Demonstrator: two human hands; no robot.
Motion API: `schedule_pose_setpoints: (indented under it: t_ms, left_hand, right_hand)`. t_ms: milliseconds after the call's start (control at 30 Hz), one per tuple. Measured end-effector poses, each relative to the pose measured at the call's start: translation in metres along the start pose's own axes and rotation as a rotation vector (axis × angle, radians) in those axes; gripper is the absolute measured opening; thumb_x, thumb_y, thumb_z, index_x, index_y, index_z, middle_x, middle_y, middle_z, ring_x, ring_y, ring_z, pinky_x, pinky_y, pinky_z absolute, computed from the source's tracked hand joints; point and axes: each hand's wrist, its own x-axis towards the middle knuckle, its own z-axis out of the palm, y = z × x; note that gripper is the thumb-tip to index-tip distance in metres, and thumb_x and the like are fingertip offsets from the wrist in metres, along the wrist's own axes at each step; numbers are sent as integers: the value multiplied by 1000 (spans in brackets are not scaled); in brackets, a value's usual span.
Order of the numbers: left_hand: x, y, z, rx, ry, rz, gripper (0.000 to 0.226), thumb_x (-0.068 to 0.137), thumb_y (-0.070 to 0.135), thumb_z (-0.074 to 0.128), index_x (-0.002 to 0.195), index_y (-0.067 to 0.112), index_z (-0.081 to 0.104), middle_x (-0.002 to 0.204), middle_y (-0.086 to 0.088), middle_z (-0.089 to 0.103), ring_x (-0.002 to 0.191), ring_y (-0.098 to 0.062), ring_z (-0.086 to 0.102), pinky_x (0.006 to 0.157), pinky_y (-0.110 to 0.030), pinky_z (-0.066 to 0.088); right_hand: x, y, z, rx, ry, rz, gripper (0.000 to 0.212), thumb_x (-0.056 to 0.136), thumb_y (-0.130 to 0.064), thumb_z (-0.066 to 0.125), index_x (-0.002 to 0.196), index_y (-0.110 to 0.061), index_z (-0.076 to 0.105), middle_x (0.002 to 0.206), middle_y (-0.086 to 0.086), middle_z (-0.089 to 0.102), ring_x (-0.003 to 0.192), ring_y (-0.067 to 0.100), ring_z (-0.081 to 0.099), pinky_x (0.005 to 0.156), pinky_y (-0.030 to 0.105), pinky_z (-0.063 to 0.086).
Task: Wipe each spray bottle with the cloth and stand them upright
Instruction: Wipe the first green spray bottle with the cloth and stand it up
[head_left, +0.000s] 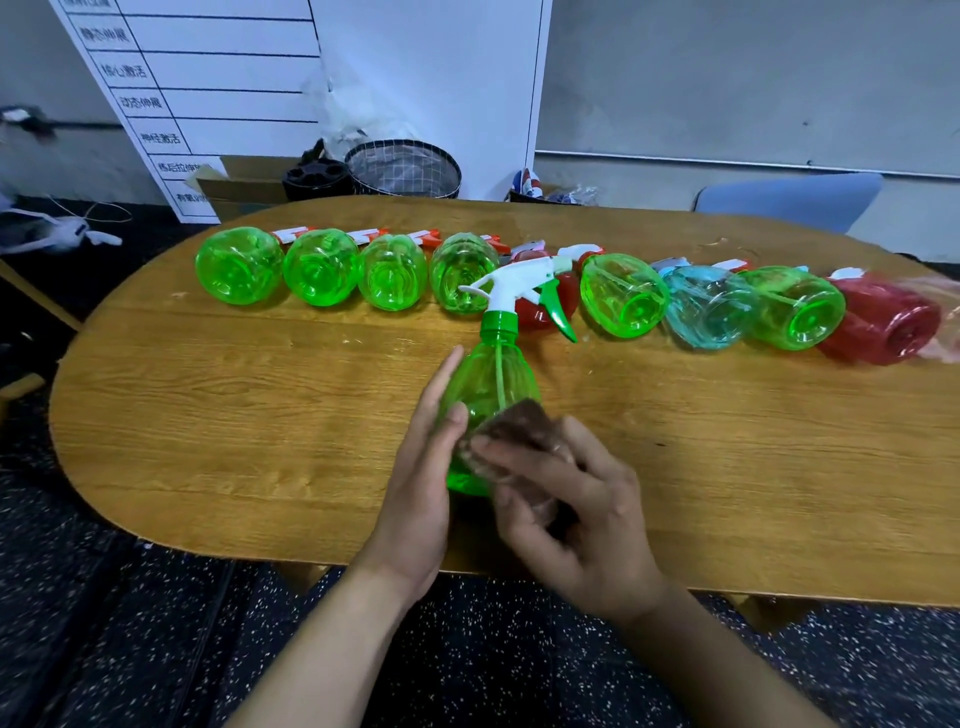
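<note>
Near the front edge of the table (208, 415), at about its middle, a green spray bottle (491, 384) stands upright between the two hands, its long axis vertical and its white and green trigger head (524, 291) pointing to the right. The left hand (421, 467) lies flat along the bottle's left side, fingers straight and pointing away from the person, thumb against the front; it steadies the bottle and does not curl round it. The right hand (576, 514) is on the other side, low, and its fingers press a brown cloth (514, 431) onto the lower front of the bottle. Both hands are equally near. Along the back edge, a row of bottles (623, 296) lies on its side, bases toward the person; these seem not yet wiped.
</note>
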Motion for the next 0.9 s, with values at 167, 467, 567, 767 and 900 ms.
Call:
schedule_pose_setpoints:
  t_ms: [167, 467, 567, 767, 900]
  left_hand:
    - [-2, 2, 1, -8, -33, -26, 85, 79, 70, 81, 154, 55, 45, 158, 6, 57, 145, -28, 55, 114, -68, 45]
    - [-2, 9, 7, -59, -59, -70, 71, 101, 35, 70, 162, 45, 35, 154, 10, 61, 142, -20, 59, 117, -63, 45]
    - [-3, 9, 7, -52, -96, -87, 60, 105, 37, 58, 160, 49, 39, 154, 12, 60, 140, -19, 60, 112, -62, 51]
    - [-1, -6, 1, 74, -143, -31, 49, 105, 54, 51, 153, 57, 46, 168, 16, 41, 157, -19, 37, 124, -64, 32]
    - [-1, -12, -3, 75, -132, -15, 52, 104, 52, 51, 156, 51, 47, 169, 12, 41, 159, -20, 34, 127, -63, 27]
  right_hand:
    - [10, 10, -1, 203, 368, 333, 28, 101, -14, 60, 127, -17, 72, 126, 4, 72, 118, 17, 67, 100, 27, 49]
    - [19, 22, 5, 511, 397, 598, 29, 104, -13, 56, 129, -16, 70, 129, -7, 73, 128, 14, 64, 107, 33, 51]
    - [23, 19, 1, 498, 380, 511, 29, 107, -1, 50, 130, -9, 65, 127, -14, 71, 124, 3, 62, 101, 16, 47]
    - [29, 20, -1, 274, 228, 385, 34, 107, -13, 50, 136, -13, 68, 134, -2, 69, 130, 11, 61, 106, 21, 43]
    - [26, 18, -9, 66, 81, 264, 34, 106, -15, 54, 135, -21, 71, 128, 3, 66, 120, 10, 63, 99, 21, 48]
